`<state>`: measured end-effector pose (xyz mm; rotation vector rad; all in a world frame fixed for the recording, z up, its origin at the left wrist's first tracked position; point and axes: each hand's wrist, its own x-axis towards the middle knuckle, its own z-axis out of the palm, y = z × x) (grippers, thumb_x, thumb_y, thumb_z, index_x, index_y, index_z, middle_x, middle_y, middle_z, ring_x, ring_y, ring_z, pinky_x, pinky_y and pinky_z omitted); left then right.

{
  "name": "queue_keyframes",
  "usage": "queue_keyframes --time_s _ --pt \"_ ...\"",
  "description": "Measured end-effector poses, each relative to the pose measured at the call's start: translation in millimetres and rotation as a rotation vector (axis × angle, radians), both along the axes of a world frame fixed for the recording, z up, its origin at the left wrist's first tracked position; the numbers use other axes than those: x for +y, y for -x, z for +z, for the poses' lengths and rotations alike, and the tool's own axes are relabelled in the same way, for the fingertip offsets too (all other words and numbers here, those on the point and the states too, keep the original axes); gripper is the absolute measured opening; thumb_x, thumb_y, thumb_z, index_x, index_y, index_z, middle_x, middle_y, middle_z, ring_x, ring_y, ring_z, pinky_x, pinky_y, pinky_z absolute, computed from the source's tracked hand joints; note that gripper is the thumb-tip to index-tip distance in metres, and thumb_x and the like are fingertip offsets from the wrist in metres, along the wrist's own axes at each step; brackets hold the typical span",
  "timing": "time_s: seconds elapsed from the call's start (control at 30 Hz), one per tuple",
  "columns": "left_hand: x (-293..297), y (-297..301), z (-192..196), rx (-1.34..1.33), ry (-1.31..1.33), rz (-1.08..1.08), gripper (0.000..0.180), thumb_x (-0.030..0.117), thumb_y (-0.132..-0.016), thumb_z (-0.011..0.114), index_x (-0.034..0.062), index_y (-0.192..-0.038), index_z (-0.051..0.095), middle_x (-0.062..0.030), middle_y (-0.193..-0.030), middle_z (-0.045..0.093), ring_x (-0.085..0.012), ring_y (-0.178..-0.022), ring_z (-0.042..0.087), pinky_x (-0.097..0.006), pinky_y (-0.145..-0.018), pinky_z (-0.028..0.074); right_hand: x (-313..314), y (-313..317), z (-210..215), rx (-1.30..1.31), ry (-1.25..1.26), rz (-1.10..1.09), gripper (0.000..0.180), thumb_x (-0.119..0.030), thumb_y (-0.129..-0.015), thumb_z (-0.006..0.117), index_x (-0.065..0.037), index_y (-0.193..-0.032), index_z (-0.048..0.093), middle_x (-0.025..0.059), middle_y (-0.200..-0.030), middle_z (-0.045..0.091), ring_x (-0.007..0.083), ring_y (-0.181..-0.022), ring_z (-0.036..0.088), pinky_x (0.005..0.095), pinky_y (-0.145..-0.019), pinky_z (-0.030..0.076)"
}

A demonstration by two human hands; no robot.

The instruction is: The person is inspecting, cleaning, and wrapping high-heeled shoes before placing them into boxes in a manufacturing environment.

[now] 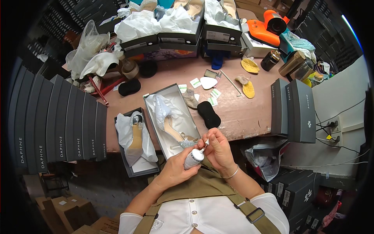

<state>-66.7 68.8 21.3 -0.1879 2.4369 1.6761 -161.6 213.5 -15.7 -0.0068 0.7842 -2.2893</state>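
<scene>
My left hand (pixel 176 168) is closed around a small white bottle (pixel 193 159), its narrow tip pointing up. Close to that tip, my right hand (pixel 220 154) pinches a small white cap (pixel 207 142) between thumb and fingers. Just beyond my hands lies an open shoebox (pixel 183 100) with a glittery silver heeled shoe (pixel 170 126) in white tissue. To its left, a smaller grey box part (pixel 148 171) holds another shoe (pixel 135 145), sole up, wrapped in tissue. A black sponge-like pad (pixel 209 114) lies right of the open shoebox.
Grey shoeboxes (pixel 58 117) stand in a row at the left, and more (pixel 298 111) at the right edge. Open boxes of shoes (pixel 159 29) line the back, beside an orange device (pixel 265 31). Yellow sponges (pixel 248 89), small packets and dark cans (pixel 270 60) lie about the pink table (pixel 245 121).
</scene>
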Motion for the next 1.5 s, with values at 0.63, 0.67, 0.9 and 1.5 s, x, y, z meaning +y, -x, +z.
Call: queue_keyframes --time_s 0.63,0.67,0.9,1.5 --pt "-2.1 -1.7 -0.7 -0.040 -0.011 0.005 0.059 0.020 -0.076 0.070 0.0064 -0.128 0.047 -0.0218 -0.105 0.063 -0.0355 -0.097 0.063 -0.038 -0.083 0.049 4.3 1.7 5.9 0.256 -0.168 -0.029 0.015 -0.014 -0.092 0.059 -0.005 -0.091 0.048 0.0056 -0.083 0.054 0.0174 -0.083 0.060 0.0357 -0.077 0.054" --pt "-2.1 -2.2 -1.4 -0.038 -0.006 0.005 0.059 0.020 -0.076 0.069 0.0064 -0.129 0.047 -0.0218 -0.105 0.063 -0.0356 -0.097 0.063 -0.038 -0.082 0.049 5.2 1.1 7.1 0.282 -0.200 -0.029 0.014 -0.013 -0.092 0.059 -0.004 -0.091 0.048 0.0062 -0.083 0.055 0.0175 -0.084 0.061 0.0351 -0.077 0.054" --pt "0.9 -1.1 -1.5 -0.010 0.019 0.053 0.061 0.018 -0.075 0.072 0.0017 -0.128 0.048 -0.0206 -0.102 0.065 -0.0293 -0.096 0.066 -0.034 -0.082 0.050 4.3 -6.5 5.8 0.575 -0.392 -0.035 0.014 -0.011 -0.090 0.061 -0.002 -0.090 0.050 0.0093 -0.089 0.062 0.0154 -0.089 0.060 0.0288 -0.083 0.049" --pt "-41.4 54.3 -34.9 0.458 0.414 0.275 0.042 0.014 -0.077 0.070 0.0015 -0.115 0.058 -0.0164 -0.120 0.052 -0.0319 -0.115 0.049 -0.038 -0.096 0.041 47.1 140.4 -71.0 0.999 -1.101 0.018 0.049 -0.015 -0.079 0.067 -0.001 -0.122 0.048 0.0161 -0.098 0.063 0.0279 -0.089 0.063 0.0366 -0.077 0.049"
